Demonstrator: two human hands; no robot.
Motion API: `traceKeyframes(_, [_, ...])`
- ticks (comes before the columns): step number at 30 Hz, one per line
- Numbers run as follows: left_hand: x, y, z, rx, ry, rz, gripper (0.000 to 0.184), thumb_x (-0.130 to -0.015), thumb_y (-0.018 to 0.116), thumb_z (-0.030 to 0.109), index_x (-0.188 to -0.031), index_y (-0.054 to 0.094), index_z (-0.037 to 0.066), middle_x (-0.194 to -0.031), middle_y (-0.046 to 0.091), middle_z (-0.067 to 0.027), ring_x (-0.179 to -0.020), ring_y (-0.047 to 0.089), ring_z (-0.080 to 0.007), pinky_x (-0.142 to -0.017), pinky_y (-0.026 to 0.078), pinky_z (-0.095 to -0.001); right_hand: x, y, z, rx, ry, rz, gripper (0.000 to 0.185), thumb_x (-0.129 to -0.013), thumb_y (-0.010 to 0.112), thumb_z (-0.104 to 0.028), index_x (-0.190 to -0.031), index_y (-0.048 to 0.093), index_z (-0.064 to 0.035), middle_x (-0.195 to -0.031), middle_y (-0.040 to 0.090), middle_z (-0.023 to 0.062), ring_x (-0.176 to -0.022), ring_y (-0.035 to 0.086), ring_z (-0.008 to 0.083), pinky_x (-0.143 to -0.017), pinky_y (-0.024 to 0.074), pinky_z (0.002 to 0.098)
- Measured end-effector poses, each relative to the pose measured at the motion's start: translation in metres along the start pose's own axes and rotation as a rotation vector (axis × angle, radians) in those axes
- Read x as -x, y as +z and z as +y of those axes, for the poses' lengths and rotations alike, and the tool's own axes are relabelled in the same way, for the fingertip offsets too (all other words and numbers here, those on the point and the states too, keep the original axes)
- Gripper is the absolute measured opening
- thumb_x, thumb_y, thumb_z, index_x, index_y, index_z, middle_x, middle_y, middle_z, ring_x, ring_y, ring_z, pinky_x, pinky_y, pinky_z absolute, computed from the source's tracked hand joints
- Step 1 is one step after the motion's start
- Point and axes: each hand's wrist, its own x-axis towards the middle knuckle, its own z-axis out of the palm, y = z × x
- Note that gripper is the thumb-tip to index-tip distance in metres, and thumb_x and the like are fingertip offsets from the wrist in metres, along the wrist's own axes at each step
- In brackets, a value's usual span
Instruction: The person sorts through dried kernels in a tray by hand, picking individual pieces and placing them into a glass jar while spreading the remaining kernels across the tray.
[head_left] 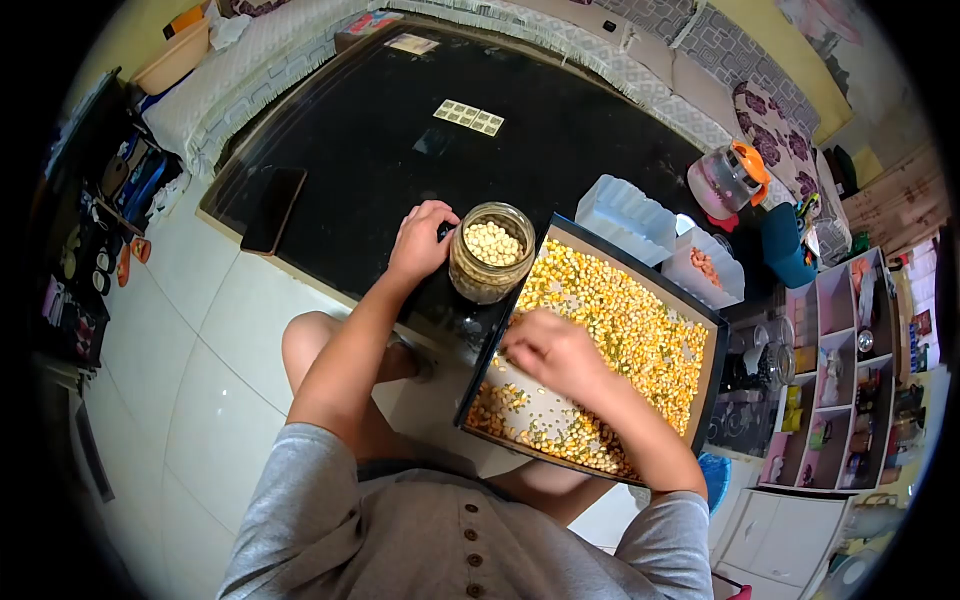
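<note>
Left hand (422, 240): grip loosely curved beside the glass jar (483, 277).
Right hand (555, 352): over corn kernels (610, 300), fingers bunched, blurred; hold unclear.
Jar: near edge of black desk (350, 130).
Tray (715, 375): right of jar, reaching over the lap.

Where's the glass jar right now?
In the head view, the glass jar is near the middle, at the near edge of the black table, between the left hand and the box of corn.
</note>
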Motion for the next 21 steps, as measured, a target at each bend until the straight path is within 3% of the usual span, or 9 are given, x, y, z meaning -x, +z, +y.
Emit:
traceKeyframes(7, [0.000, 0.000, 0.001, -0.005, 0.005, 0.005, 0.014, -0.073, 0.065, 0.012, -0.086, 0.062, 0.007, -0.102, 0.057, -0.0070, -0.099, 0.052, -0.0268, -0.086, 0.041, -0.0368, 0.025, 0.042, 0.016, 0.061, -0.131, -0.123, 0.012, -0.071, 0.063, -0.004, -0.082, 0.059, -0.0034, -0.084, 0.055, 0.0093, -0.075, 0.058, 0.0267, -0.064, 0.0503, 0.0337])
traceKeyframes(14, [-0.001, -0.003, 0.003, 0.001, -0.033, -0.012, 0.014, -0.073, 0.066, 0.012, -0.086, 0.062, 0.008, -0.103, 0.057, -0.0071, -0.099, 0.052, -0.0266, -0.086, 0.041, -0.0365, 0.025, 0.033, 0.017, 0.162, -0.054, -0.199, 0.009, -0.069, 0.061, -0.002, -0.076, 0.054, -0.0026, -0.077, 0.051, 0.0117, -0.076, 0.055, 0.0281, -0.067, 0.0492, 0.0362])
traceKeyframes(21, [0.000, -0.001, 0.003, 0.002, -0.019, -0.004, 0.014, -0.073, 0.066, 0.012, -0.086, 0.062, 0.008, -0.103, 0.057, -0.0073, -0.100, 0.052, -0.0266, -0.087, 0.041, -0.0363, 0.018, 0.024, 0.017, -0.017, 0.130, 0.057, 0.010, -0.073, 0.059, -0.001, -0.080, 0.061, -0.0063, -0.080, 0.059, 0.0088, -0.066, 0.060, 0.0257, -0.059, 0.0510, 0.0334])
